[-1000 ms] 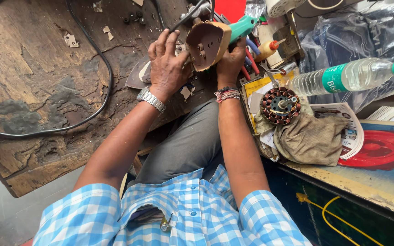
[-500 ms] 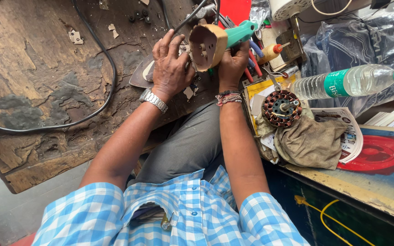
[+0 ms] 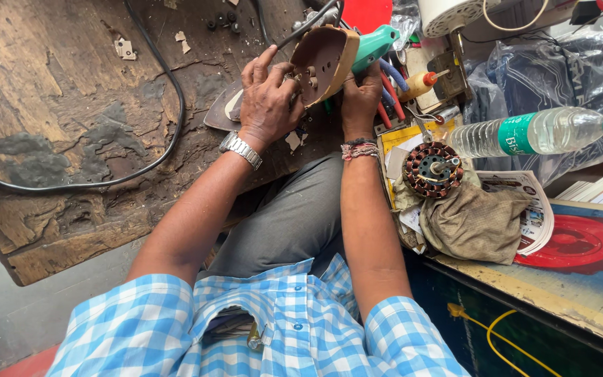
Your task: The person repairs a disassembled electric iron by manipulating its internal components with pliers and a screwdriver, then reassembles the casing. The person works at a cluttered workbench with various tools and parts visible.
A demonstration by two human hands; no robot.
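Above the worn workbench point(image 3: 57, 105), the left hand point(image 3: 268, 105) pinches the upturned electric iron point(image 3: 326, 59) at its underside; the right hand point(image 3: 359, 98) wraps its green handle. If either grip loosens, the iron could likely drop onto the loose soleplate point(image 3: 223, 112) beside the left hand.

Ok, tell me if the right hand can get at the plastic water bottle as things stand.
Probably not at once: the right hand is busy gripping the clothes iron together with the left hand. The water bottle lies uncovered on the side bench, so once that hand lets go, the way looks free.
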